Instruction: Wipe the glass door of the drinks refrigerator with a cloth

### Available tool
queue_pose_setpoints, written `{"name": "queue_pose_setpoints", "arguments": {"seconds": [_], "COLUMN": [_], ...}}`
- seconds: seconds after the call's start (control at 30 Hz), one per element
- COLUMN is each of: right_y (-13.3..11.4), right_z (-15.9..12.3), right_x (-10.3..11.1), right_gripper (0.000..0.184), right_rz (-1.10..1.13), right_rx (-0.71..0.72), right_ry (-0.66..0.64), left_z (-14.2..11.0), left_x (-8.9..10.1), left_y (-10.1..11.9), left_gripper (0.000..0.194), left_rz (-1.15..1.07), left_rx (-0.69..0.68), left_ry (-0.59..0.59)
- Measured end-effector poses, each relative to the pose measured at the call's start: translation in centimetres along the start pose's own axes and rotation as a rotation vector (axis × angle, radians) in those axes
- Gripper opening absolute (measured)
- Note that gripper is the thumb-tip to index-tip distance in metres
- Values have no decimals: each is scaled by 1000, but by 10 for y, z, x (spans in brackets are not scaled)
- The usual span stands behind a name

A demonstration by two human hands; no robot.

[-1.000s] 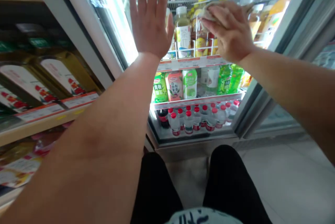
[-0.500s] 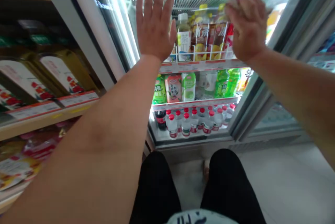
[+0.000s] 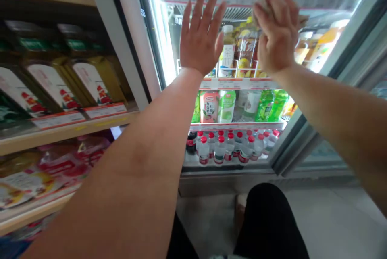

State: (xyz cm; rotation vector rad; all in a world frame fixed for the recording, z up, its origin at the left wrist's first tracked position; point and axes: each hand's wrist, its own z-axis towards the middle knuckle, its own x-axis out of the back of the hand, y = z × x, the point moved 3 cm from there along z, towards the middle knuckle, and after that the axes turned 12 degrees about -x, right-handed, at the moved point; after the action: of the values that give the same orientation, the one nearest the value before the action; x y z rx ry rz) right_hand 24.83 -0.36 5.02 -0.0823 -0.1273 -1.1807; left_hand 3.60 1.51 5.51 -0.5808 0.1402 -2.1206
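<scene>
My left hand lies flat and open against the glass door of a drinks fridge, fingers spread upward. My right hand presses a crumpled pale cloth against the same glass, higher up and to the right, fingers curled over it. Behind the glass stand tea and juice bottles on the upper shelf, green and pink cartons and bottles on the middle one, and red-capped water bottles at the bottom.
A wooden shelf unit on the left carries large oil bottles above and packaged goods below. The fridge's grey door frame runs beside it. My dark-trousered leg shows over a pale tiled floor.
My right hand with the cloth has slid up and to the right across the glass. The view has shifted left and upward; my left hand stays flat on the door.
</scene>
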Motion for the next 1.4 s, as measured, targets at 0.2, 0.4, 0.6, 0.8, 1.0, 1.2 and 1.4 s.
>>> {"name": "queue_pose_setpoints", "arguments": {"seconds": [0.2,0.4,0.6,0.8,1.0,1.2,1.4], "right_y": [-28,-17,20,51,70,10,-24], "right_z": [-10,-18,-1,1,-7,-41,19], "right_x": [-19,-8,12,27,29,2,-9], "right_gripper": [48,46,53,49,58,53,63], "right_rz": [-22,0,11,-21,-72,27,-7], "right_rx": [-3,221,-23,142,-64,141,-112], "right_ry": [33,-174,67,-89,104,-192,46], "left_z": [0,-1,0,0,1,-1,-3], "left_x": [1,-1,0,-4,-13,-10,-6], "left_y": [2,0,0,-2,-7,-8,-3], "left_gripper": [72,72,76,77,78,72,71], "left_rz": [35,10,-10,0,15,-55,34], "left_rx": [-5,-15,-2,20,5,13,-25], "left_ry": [-28,2,-48,-19,-3,13,34]}}
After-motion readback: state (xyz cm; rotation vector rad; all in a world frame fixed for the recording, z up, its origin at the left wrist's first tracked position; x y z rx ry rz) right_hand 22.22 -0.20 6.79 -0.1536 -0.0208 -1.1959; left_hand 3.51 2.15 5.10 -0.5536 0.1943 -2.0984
